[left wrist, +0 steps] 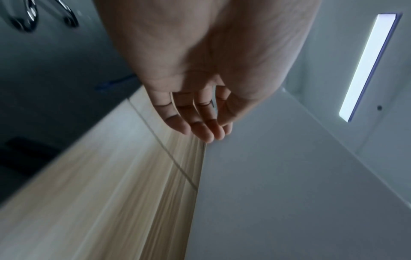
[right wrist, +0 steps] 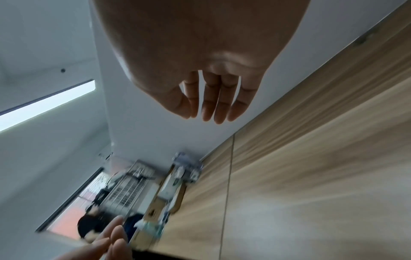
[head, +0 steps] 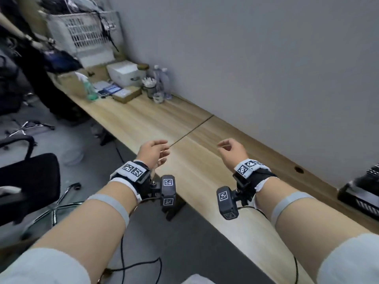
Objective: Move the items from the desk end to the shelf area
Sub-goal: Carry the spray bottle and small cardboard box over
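Note:
Both hands hover empty over the middle of a long wooden desk (head: 155, 124). My left hand (head: 158, 150) has relaxed fingers, palm turned inward. My right hand (head: 227, 147) is loosely curled and holds nothing. At the far end of the desk stands a cluster of items: a green spray bottle (head: 89, 89), a white box (head: 124, 73), flat cardboard boxes (head: 127, 94), clear water bottles (head: 162, 80) and a cup of white sticks (head: 149, 84). In the right wrist view this cluster (right wrist: 175, 186) is blurred, far beyond the right hand's fingers (right wrist: 219, 103). The left wrist view shows straight fingers (left wrist: 200, 121) above bare desk.
A white laundry basket (head: 82, 31) and dark bags (head: 59, 60) pile up beyond the desk end. A black office chair (head: 26, 185) stands at the left on the floor. A black device (head: 361, 191) sits on the desk at the right edge. A grey wall (head: 266, 58) runs along the desk.

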The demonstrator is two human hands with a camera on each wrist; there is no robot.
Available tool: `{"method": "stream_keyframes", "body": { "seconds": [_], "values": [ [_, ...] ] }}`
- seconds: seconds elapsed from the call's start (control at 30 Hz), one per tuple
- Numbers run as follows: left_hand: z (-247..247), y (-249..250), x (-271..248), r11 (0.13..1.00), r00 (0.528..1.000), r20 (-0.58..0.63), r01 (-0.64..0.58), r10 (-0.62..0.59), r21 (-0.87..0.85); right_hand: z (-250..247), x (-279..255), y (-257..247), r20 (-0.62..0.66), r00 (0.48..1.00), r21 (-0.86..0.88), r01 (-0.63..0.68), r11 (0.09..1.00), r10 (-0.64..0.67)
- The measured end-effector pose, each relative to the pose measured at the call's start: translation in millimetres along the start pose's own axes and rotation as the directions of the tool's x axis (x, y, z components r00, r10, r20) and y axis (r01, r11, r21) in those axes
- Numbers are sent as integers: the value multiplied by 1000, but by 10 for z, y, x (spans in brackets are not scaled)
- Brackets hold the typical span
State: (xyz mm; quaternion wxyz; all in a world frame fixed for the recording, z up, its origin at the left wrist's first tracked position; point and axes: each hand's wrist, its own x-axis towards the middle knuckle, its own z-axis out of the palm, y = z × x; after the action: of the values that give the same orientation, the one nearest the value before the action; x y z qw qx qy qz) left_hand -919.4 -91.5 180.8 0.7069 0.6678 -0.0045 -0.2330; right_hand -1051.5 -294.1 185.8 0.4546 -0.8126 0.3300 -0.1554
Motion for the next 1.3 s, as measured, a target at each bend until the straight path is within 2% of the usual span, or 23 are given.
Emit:
{"method": "stream_keyframes", "body": {
  "seconds": [0.13,0.3,0.5,0.67,0.83,1.07,1.17,1.3],
  "values": [
    [-752,198,242,999,995,-101,-17,13,-40,698,202,-484,119,992,-30,39,999,-35],
    [-1422,314,642,999,978,-206,-32,25,-31,1412,601,-874,247,966,-42,86,995,-73],
    [-1905,480,1280,1000,957,-289,-13,12,-3,2236,1338,-1208,354,933,22,58,998,-62],
    [-2178,893,1979,999,938,-344,-19,34,45,2849,2054,-1602,442,893,86,53,995,-86],
    [-2362,1308,2587,997,931,-358,-64,77,47,3294,2655,-2042,467,877,136,55,989,-113],
    [-2829,1477,3397,999,929,-369,-28,32,16,3999,3197,-2421,500,859,130,52,990,-111],
    [-3067,1521,3884,1000,945,-328,-6,8,9,4359,3480,-2559,495,864,94,55,994,-95],
    [-3451,1667,4715,1000,976,-220,6,-1,19,4870,3943,-2819,428,902,37,45,998,-57]
  ]
}}
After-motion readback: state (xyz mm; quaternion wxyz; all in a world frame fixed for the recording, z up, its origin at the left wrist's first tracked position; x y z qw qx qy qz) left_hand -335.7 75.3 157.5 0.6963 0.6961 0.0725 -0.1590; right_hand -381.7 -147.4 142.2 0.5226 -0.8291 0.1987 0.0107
